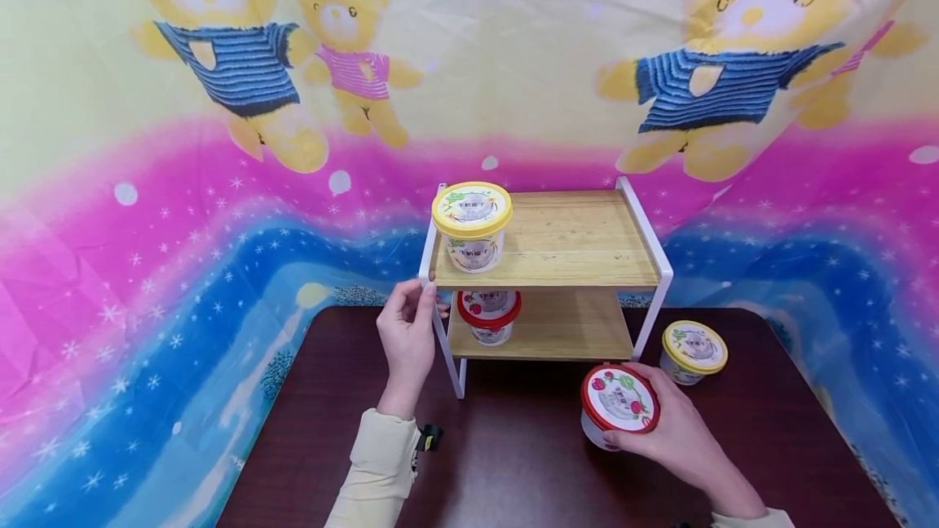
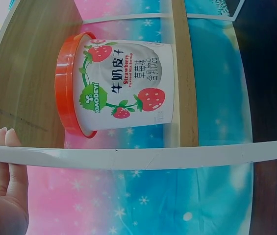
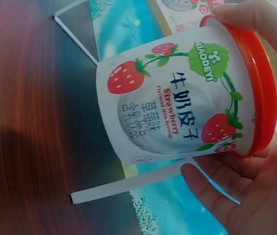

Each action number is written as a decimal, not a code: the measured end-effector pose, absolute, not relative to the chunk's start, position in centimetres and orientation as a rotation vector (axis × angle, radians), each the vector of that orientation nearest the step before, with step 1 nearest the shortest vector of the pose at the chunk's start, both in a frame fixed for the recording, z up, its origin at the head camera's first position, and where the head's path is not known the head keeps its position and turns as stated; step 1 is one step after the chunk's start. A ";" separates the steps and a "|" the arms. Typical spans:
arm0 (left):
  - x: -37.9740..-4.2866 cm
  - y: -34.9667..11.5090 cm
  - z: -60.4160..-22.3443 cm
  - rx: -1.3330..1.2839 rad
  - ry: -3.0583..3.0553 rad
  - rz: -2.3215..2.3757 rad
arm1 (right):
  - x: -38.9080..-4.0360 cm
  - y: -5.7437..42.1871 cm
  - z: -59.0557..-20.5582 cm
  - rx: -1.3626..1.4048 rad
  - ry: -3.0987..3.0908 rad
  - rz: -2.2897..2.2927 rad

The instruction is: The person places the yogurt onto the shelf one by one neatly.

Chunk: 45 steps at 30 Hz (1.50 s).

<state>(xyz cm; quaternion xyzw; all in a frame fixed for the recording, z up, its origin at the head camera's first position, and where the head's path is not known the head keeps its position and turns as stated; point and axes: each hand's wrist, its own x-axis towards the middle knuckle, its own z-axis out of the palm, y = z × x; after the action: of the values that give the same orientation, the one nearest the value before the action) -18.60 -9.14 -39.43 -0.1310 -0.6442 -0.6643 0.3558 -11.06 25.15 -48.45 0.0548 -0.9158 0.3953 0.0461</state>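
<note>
My right hand (image 1: 678, 434) grips a strawberry milk tub (image 1: 619, 399) with a red lid, raised in front of the small two-tier shelf rack (image 1: 579, 243). In the right wrist view, thumb and fingers hold that tub (image 3: 170, 100) around its lid end. At the rack's upper left corner, my left hand (image 1: 408, 336) holds the white side frame; its fingers (image 2: 12, 171) wrap the bar in the left wrist view. Another red-lidded strawberry tub (image 2: 128, 85) stands on the lower board, towards the left. Above it, a yellow-lidded tub (image 1: 473, 222) stands on the top board.
A second yellow-lidded tub (image 1: 693, 351) stands on the dark brown table (image 1: 521, 471), right of the rack. Behind the table hangs a colourful cloth (image 1: 367, 186) printed with teddy bears. The rack's white right post (image 1: 653, 304) stands between the shelf boards and that tub.
</note>
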 end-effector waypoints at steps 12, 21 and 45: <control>-18.6 -9.1 -39.4 -0.339 -1.653 -1.738 | -11.0 24.4 -47.7 0.185 -2.725 1.235; -20.3 -9.6 -41.7 -0.332 -1.646 -1.747 | -11.1 24.0 -47.6 0.169 -2.707 1.247; -18.5 -9.1 -39.4 -0.335 -1.643 -1.750 | -11.3 23.1 -47.0 0.207 -2.592 1.219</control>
<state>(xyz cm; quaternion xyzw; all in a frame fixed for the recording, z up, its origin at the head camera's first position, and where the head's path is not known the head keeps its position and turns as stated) -18.53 -9.08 -39.35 -0.1292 -0.6348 -0.6760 0.3512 -11.25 23.09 -47.03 0.0714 -0.8944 0.4206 0.1342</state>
